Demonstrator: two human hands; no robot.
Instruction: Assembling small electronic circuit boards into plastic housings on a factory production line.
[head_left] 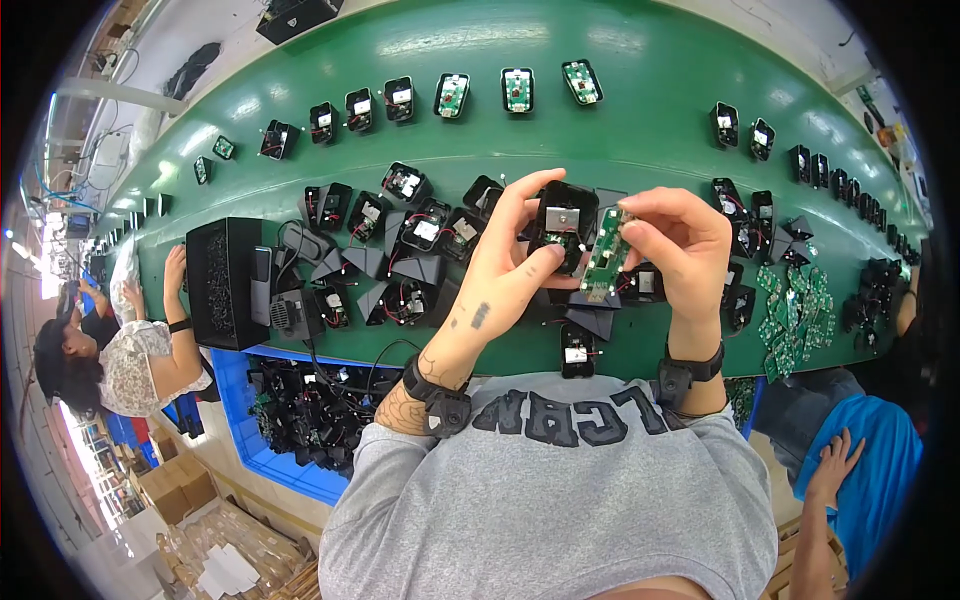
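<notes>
So, well left of the grip stands a black bin (222,230), then black housings (426,228) crowd the green table (640,130). The left hand (505,258) is clamped round an open black shell (563,200), thumb near its lower edge. Just beside it, perhaps touching, a green circuit board (605,255) is pinched by the right hand (687,242), thumb against fingers. Farther right of the grip lies a heap of loose boards (798,312)

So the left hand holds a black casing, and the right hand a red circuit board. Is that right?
Not quite: the head view shows the circuit board in the right hand is green, not red. The left hand does hold a black casing.
</notes>
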